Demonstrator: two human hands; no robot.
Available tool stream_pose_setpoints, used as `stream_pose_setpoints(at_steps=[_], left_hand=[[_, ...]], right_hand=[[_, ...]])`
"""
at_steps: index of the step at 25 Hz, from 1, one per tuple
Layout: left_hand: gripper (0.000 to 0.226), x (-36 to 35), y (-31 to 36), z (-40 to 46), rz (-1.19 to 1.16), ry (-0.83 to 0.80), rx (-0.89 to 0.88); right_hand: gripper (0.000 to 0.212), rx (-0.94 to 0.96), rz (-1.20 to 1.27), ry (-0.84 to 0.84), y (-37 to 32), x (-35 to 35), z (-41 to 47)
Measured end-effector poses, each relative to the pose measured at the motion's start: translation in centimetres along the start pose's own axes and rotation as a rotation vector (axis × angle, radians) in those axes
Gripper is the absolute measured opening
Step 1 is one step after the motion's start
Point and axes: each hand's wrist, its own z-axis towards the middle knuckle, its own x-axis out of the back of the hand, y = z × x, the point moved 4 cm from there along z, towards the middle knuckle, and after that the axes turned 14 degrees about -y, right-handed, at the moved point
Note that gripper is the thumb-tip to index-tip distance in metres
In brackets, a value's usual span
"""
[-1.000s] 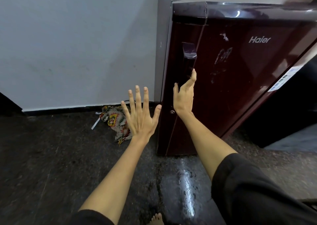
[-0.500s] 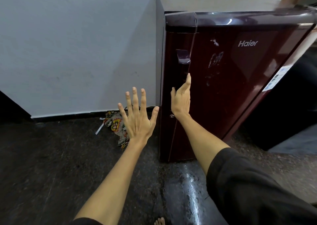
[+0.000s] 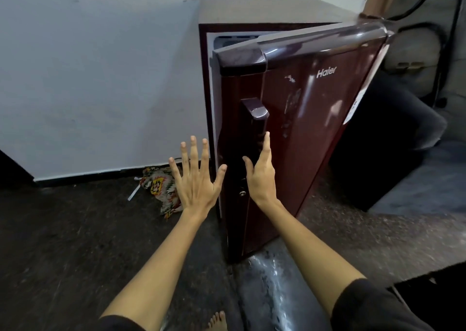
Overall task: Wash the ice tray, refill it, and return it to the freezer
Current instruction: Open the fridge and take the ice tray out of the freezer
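Step in hand: fridge access, start of the task by the look of it. The maroon fridge door point(image 3: 302, 134) is seen ajar, with a gap along its handle side and a strip of the interior point(image 3: 234, 40) exposed at the top.

Right hand point(image 3: 259, 177): fingers straight, laid against the door handle point(image 3: 254, 124), nothing gripped. Whether the fingertips are hooked behind the handle's edge cannot be told. Left hand point(image 3: 195, 179): spread flat, fingers straight, held in the air just beside the door's edge, nothing held.

Ice tray: not in view. It is presumed to be inside, in the freezer section behind the door; this is not confirmed from here.

Next move: the door needs to be swung wide enough for the compartment to be reached, then the tray located and drawn out level. A free hand is available for that.

Noted: a wet, glossy patch on the floor point(image 3: 267, 280) directly in front of the fridge, a bare foot point(image 3: 218, 320) near it. A patterned cloth point(image 3: 161, 189) lies by the wall.
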Motion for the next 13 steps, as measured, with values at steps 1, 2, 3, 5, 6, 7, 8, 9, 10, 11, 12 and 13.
stream_pose_setpoints(at_steps=[1,2,3,5,6,7,8,9,10,11,12,13], left_hand=[[0.072,0.2,1.2,-0.9,-0.002,0.003,-0.010],[0.072,0.4,2.3,-1.9,-0.003,0.006,-0.018],[0.073,0.8,3.5,-2.7,-0.007,0.007,-0.024],[0.073,1.5,6.0,-4.5,-0.015,0.011,-0.043],[0.073,2.0,7.3,-5.6,-0.017,0.018,-0.056],[0.074,2.5,8.4,-6.5,-0.019,0.027,-0.066],[0.074,2.9,9.5,-7.3,-0.024,0.037,-0.069],[0.074,3.3,10.5,-8.0,-0.032,0.047,-0.071],[0.074,3.8,11.5,-8.7,-0.036,0.057,-0.078],[0.074,4.3,12.6,-9.4,-0.037,0.068,-0.098],[0.073,4.6,13.8,-9.9,-0.032,0.081,-0.132],[0.073,5.0,14.9,-10.3,-0.026,0.093,-0.178]], right_hand=[[0.075,-0.015,0.012,-0.001,0.1,1.1,-1.3],[0.074,-0.023,0.018,0.000,0.2,2.1,-2.6],[0.073,-0.024,0.022,0.002,0.3,3.2,-3.8],[0.073,-0.021,0.032,0.010,0.5,5.4,-6.0],[0.073,-0.022,0.031,0.016,0.7,6.7,-7.2],[0.073,-0.022,0.031,0.020,1.0,7.8,-8.2],[0.072,-0.024,0.037,0.025,1.2,8.8,-9.2],[0.071,-0.025,0.036,0.033,1.6,9.9,-10.3],[0.071,-0.022,0.026,0.047,2.0,10.9,-11.2],[0.072,-0.019,0.011,0.068,2.5,12.1,-12.1],[0.073,-0.021,-0.002,0.087,2.9,13.1,-12.9],[0.074,-0.026,-0.006,0.102,3.4,14.1,-13.7]])
